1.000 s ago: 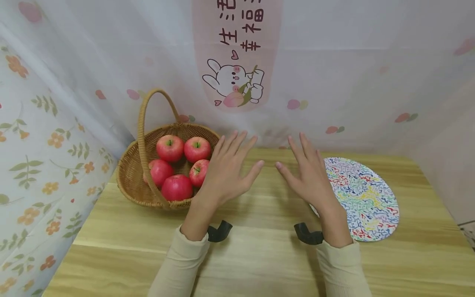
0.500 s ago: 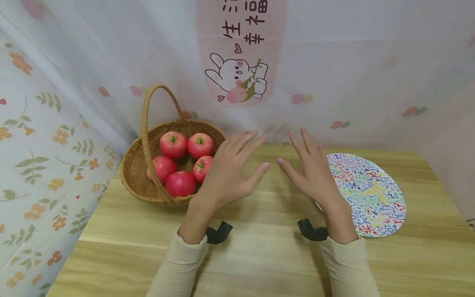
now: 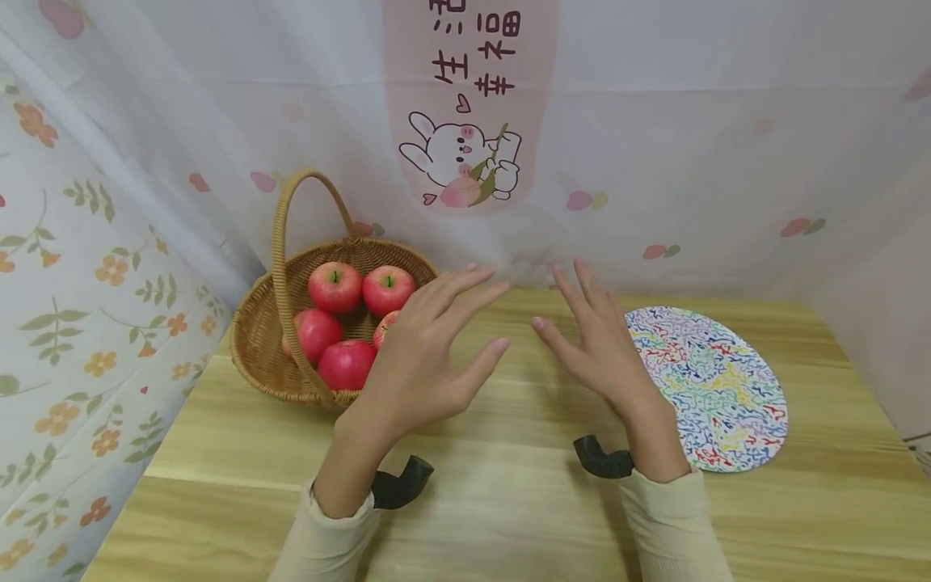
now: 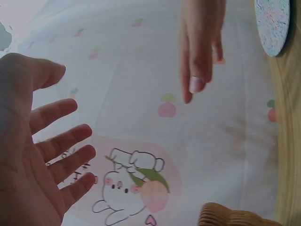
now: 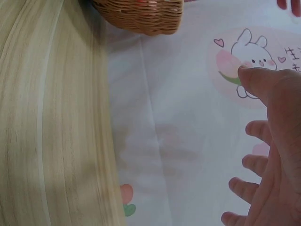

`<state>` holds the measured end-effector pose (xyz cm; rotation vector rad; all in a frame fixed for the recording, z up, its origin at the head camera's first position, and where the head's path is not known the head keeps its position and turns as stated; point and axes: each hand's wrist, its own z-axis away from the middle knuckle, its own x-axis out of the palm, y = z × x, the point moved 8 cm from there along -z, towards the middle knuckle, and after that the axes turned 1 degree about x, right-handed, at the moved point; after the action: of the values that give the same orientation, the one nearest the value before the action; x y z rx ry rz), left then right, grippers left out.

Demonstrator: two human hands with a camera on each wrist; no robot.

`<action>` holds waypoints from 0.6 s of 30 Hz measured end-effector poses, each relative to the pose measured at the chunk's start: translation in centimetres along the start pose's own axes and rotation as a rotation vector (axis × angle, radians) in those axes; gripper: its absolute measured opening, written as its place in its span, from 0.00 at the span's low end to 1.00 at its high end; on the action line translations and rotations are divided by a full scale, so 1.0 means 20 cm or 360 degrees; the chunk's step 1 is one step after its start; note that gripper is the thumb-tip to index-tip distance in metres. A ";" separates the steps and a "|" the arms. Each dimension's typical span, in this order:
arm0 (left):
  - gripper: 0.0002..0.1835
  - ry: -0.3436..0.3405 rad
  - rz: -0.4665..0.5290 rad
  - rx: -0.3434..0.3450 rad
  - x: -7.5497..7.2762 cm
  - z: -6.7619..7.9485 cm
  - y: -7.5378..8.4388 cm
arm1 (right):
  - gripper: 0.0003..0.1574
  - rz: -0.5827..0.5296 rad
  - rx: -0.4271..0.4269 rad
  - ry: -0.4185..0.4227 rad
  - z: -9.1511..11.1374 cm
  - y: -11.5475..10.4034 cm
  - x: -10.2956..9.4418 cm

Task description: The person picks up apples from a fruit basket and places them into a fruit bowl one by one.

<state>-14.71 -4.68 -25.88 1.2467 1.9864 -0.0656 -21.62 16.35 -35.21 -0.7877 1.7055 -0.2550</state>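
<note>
My left hand [image 3: 425,352] hovers in the air at the right side of a wicker basket [image 3: 254,347], fingers spread and holding nothing. Several red apples [image 3: 334,287] lie inside that basket; the hand partly hides one of them. My right hand [image 3: 604,343] is also raised with spread fingers and nothing in it, just left of a round mat [image 3: 716,388] with a multicoloured squiggle pattern. In the left wrist view the palm of the left hand [image 4: 33,146] faces the right hand [image 4: 200,47] across a gap. The right wrist view has the right hand's [image 5: 277,141] fingers apart.
Everything stands on a wooden table [image 3: 480,517]. A white curtain [image 3: 655,145] with a rabbit print hangs behind it, and a flowered cloth [image 3: 94,323] closes off the left side. The basket's tall handle [image 3: 280,267] arches over the apples.
My left hand has drawn back a little toward me and to the left, covering more of one apple. The right hand has shifted slightly left. Basket, apples and mat stay put.
</note>
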 end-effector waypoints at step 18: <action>0.18 0.0724 0.0000 0.0200 -0.42 0.18 0.09 | 0.48 -0.0032 0.0030 -0.0073 0.01 0.01 0.02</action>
<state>-9.43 -11.50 -22.45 1.4383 2.3995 0.1043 -21.58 16.27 -35.74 -0.7915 1.6508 -0.2643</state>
